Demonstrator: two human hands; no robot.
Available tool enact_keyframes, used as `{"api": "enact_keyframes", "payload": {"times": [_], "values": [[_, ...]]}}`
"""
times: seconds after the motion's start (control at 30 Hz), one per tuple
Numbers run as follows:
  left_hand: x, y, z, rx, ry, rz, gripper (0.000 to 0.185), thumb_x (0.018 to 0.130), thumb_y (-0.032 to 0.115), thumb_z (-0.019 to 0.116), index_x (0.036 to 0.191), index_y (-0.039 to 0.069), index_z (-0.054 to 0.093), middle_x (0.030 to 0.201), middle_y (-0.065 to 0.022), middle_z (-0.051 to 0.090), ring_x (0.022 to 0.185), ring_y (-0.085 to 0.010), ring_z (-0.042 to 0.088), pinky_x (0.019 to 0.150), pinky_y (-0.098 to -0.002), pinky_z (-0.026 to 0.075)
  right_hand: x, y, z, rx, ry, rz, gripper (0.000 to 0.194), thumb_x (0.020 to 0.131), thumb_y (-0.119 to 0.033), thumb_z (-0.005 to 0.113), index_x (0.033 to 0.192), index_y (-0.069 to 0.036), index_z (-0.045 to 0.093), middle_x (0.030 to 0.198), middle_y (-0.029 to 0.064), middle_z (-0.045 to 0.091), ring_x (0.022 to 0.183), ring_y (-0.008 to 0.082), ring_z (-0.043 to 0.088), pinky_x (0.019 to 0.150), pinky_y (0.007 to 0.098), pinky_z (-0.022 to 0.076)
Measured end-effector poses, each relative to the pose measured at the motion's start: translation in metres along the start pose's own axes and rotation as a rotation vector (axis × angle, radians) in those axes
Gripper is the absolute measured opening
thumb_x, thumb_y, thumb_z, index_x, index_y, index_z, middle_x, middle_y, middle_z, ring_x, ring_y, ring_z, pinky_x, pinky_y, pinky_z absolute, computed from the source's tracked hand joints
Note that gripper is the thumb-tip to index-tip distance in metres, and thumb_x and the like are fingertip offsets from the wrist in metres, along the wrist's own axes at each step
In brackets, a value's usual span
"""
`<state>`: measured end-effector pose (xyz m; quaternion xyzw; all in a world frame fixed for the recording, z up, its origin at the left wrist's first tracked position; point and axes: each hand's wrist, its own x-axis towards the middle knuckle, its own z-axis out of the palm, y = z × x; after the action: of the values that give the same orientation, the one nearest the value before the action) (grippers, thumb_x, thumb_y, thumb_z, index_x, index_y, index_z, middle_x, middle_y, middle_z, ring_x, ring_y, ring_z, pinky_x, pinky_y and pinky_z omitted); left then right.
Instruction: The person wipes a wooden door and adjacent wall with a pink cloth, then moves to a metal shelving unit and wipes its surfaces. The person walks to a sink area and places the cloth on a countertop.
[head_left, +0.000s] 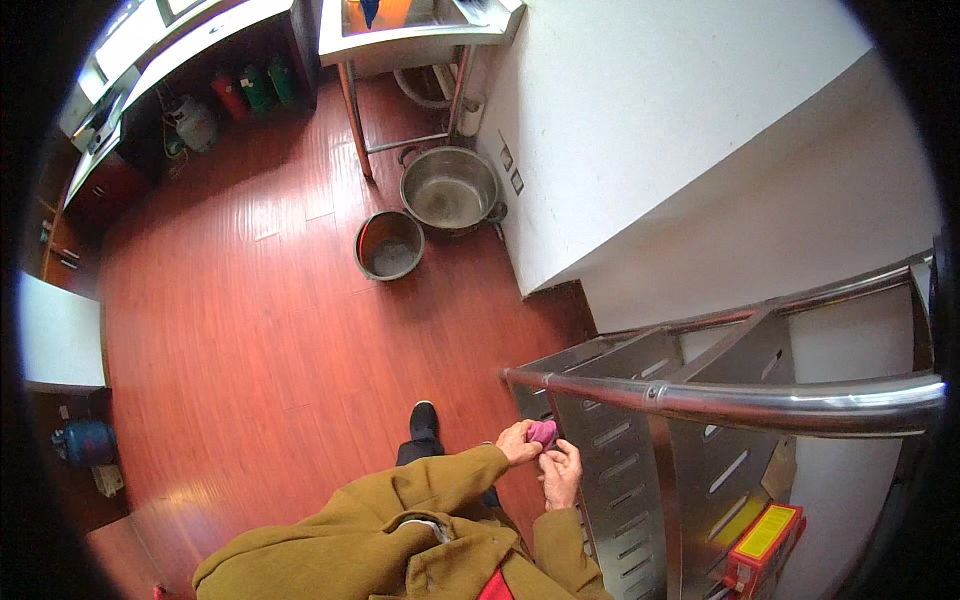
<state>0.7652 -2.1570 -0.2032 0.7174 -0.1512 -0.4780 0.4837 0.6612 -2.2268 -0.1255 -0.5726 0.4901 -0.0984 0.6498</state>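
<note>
A small bunched purple cloth (541, 433) is gripped in my left hand (517, 444), beside the slatted stainless steel rack. Just below and to the right, my right hand (560, 474) is raised with its fingers bent, close to the cloth's lower edge. Whether its fingertips touch the cloth I cannot tell. Both hands are in front of my brown coat, near the left end of the rack (615, 450).
A round metal rack rail (720, 405) juts across at right. A red and yellow box (765, 540) lies on a shelf. On the wooden floor stand a bucket (389, 246) and a large two-handled pot (450, 187), near a steel sink stand (420, 41). Gas cylinders (196, 124) stand farther off.
</note>
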Motion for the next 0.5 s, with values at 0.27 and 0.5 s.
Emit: {"api": "enact_keyframes", "payload": {"times": [0.27,0.5], "values": [[-0.003,-0.016,0.011,-0.174,-0.149,-0.075,0.056,0.085,0.026,0.066,0.131,-0.002,0.052,0.122,-0.0178,0.062,0.112,-0.0255,0.060,0.096,-0.0361,0.047,0.025,0.035,0.001,-0.130,-0.078,0.086,0.051,0.085,0.001,0.063,0.131,-0.006,0.043,0.104,0.0096,0.059,0.085,0.0132,0.060,0.064,0.0252,0.0527],[-0.002,0.005,0.015,-0.191,-0.004,-0.079,0.054,0.085,0.038,0.066,0.124,0.001,0.060,0.116,-0.0179,0.066,0.111,-0.0251,0.062,0.095,-0.0363,0.048,0.079,0.089,0.005,-0.007,0.014,-0.145,0.028,0.090,-0.009,0.065,0.115,-0.001,0.055,0.111,0.0084,0.062,0.097,0.0165,0.059,0.083,0.0336,0.0520]]}}
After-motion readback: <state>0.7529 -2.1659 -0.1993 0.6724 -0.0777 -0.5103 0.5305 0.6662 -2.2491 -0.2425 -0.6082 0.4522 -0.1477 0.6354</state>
